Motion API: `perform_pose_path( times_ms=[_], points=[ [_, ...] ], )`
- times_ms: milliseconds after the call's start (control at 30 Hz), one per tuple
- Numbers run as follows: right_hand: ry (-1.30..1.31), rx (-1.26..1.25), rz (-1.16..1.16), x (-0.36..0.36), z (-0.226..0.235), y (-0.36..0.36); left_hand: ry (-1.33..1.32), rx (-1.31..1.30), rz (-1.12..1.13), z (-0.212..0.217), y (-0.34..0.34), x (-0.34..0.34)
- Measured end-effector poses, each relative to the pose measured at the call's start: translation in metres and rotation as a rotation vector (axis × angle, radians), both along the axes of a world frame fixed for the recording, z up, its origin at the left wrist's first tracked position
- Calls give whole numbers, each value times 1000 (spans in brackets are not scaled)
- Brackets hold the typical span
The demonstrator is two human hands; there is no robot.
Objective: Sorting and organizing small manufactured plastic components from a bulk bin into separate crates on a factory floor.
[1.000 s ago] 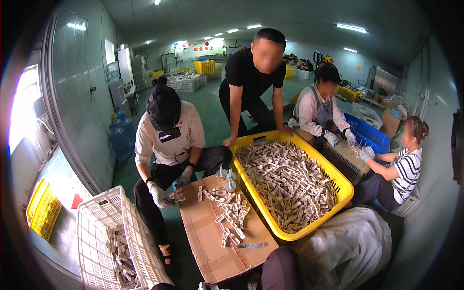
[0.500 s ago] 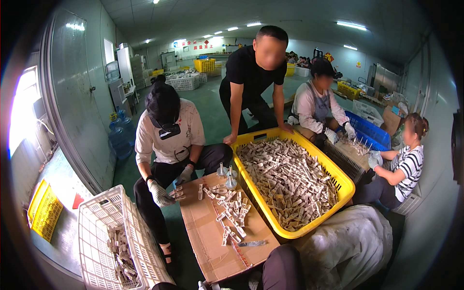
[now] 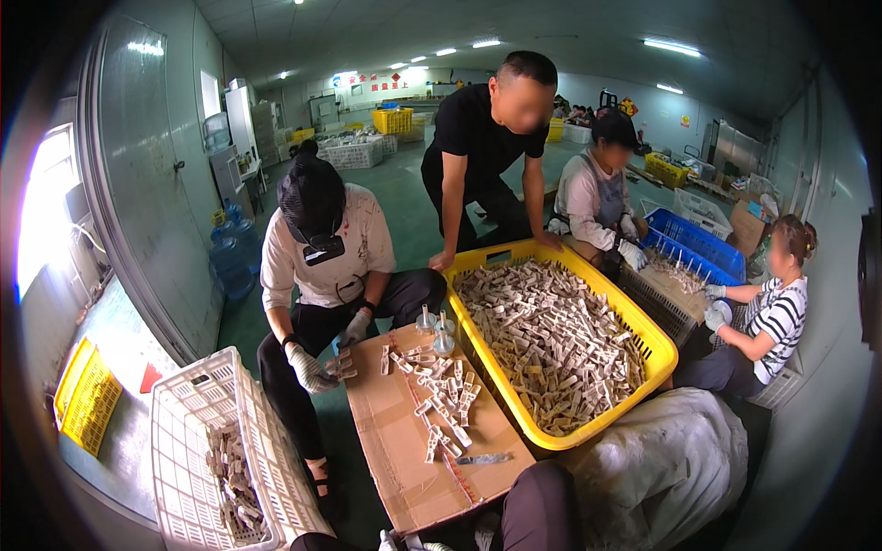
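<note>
Low at the bottom edge, pale gloved fingertips point(image 3: 404, 542) show beside the cardboard point(image 3: 390, 459); they are cut off, and which hand they belong to is unclear. A second greyish-white shape point(image 3: 485, 531), perhaps a glove, lies against my dark-clothed knee point(image 3: 540, 505). Whether either holds anything is hidden. On the cardboard in front of me lies a loose heap of pale, flat, peg-like pieces point(image 3: 448, 395). Nearer to me rests a thin grey strip point(image 3: 484, 458). At its far end stand several clear containers with upright stems point(image 3: 443, 343).
A yellow crate point(image 3: 551, 441) full of similar pieces stands right, beside a whitish sack point(image 3: 661, 459). A white crate point(image 3: 197, 372) is at left. Across from me a gloved co-worker point(image 3: 317, 230) handles pieces; another person point(image 3: 487, 138) leans on the yellow crate. Two more sit by a blue crate point(image 3: 694, 243).
The view has shifted slightly. At right, the striped-top co-worker's hands have come apart, and the capped co-worker's hands have drawn closer in. The heap on the cardboard looks the same.
</note>
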State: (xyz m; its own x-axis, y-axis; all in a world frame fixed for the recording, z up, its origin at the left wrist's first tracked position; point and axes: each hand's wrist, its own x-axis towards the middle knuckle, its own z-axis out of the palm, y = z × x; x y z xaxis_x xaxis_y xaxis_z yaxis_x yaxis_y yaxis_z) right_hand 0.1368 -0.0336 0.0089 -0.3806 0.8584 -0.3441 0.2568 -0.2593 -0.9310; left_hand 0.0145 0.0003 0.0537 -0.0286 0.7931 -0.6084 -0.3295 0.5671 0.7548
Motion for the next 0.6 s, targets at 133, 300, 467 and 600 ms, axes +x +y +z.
perform_pose_path(
  times_ms=[133, 300, 467, 600],
  points=[
    [-31, -3, 12, -1, 6, 1, -4, 19, -11, -11, 0, -4],
    [-4, 22, 0, 1, 11, -3, -27, 11, 14, -15, -2, -2],
    [303, -221, -206, -5, -22, -3, -33, 10, 52, -4, -3, 7],
    [-165, 45, 40, -2, 1, -1, -162, 30, 129, -12, 0, -1]
  ],
)
